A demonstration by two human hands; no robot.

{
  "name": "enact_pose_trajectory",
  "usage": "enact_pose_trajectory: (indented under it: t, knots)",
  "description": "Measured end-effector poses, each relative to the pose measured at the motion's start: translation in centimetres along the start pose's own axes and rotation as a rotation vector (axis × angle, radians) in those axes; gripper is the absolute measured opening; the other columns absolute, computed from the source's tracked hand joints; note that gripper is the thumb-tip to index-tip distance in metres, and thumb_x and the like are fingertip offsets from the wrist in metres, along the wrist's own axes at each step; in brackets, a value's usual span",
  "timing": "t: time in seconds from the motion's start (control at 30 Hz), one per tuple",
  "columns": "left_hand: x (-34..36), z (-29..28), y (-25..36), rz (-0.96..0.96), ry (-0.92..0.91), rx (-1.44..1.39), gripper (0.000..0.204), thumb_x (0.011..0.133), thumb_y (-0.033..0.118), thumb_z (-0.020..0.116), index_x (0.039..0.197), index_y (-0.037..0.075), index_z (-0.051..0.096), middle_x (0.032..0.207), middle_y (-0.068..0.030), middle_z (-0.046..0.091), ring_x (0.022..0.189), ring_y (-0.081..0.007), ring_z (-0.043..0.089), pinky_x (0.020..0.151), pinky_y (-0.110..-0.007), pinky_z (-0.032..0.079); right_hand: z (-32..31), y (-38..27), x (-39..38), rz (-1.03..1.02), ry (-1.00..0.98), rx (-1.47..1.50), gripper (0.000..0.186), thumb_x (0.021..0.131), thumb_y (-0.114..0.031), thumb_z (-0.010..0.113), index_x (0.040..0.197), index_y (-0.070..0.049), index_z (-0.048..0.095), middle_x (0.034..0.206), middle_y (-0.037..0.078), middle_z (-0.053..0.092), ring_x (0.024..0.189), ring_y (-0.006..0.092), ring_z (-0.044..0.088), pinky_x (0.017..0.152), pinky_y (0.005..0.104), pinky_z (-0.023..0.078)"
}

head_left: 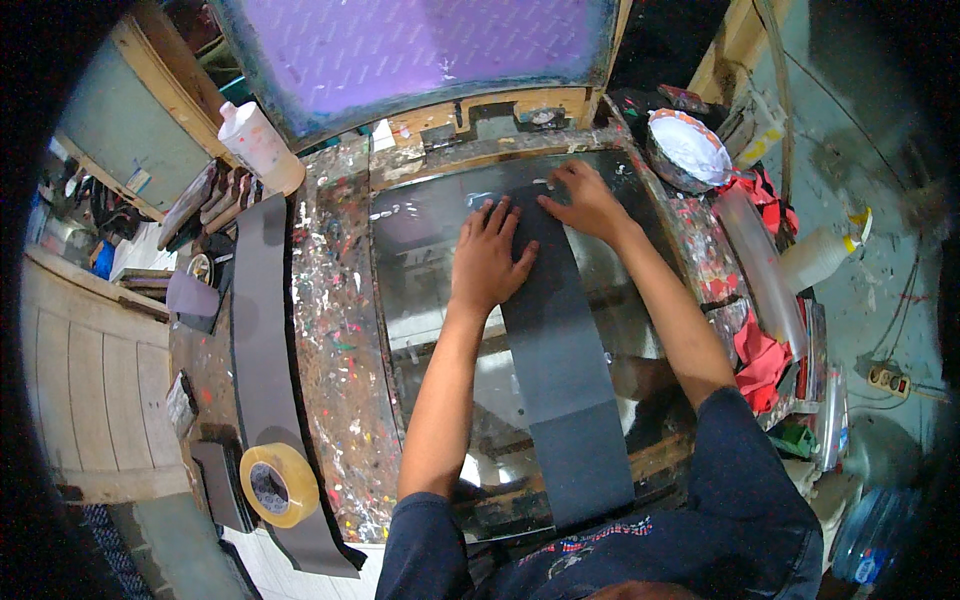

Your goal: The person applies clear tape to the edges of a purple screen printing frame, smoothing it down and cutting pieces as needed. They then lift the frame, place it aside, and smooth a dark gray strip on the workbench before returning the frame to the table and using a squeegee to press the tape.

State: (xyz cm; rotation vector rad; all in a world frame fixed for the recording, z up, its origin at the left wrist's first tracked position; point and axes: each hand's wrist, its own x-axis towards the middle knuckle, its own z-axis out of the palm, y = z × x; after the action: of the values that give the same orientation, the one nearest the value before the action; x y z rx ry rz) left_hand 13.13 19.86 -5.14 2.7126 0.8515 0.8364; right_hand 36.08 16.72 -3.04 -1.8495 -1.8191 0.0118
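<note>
A long dark grey strip (566, 355) lies lengthwise over a glossy glass-like panel (425, 300) set in the worktable, its near end reaching my shirt. My left hand (488, 258) rests on the strip's left edge near its far end, fingers spread and flat. At the far right corner of the strip is my right hand (588, 204), its fingers bent and its thumb apart from them, touching the strip or the panel beside it. Neither hand visibly holds anything.
Left of the panel lies a second stack of dark strips (265, 330) with a tape roll (280, 485) on its near end. A white bottle (262, 150) stands behind it. A purple framed screen (430, 55) rises at the back. At right are a bowl (688, 150) and red cloth (760, 360).
</note>
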Motion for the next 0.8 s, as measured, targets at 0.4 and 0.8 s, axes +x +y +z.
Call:
enact_pose_trajectory:
  t: [0.4,0.8]
  knots:
    - [-0.2,-0.3,0.2,0.013,-0.005,-0.013,0.064,0.089,0.043,0.062,0.135,0.001,0.053,0.140,-0.0230,0.053,0.135,-0.0447,0.042,0.115,-0.052,0.031,2.6,-5.3,3.3,-0.294,-0.130,-0.044,0.037,0.095,-0.032,0.053,0.122,-0.013,0.067,0.134,0.017,0.056,0.129,0.0381,0.046,0.107,0.0556,0.038]
    - [0.0,0.0,0.2,0.031,0.022,0.004,0.059,0.091,0.042,0.060,0.132,0.000,0.056,0.135,-0.0249,0.056,0.133,-0.0431,0.044,0.117,-0.050,0.028,2.4,-6.5,4.1,-0.266,-0.226,-0.154,0.037,0.095,-0.034,0.052,0.122,-0.015,0.068,0.138,0.018,0.055,0.134,0.0378,0.044,0.111,0.0560,0.035]
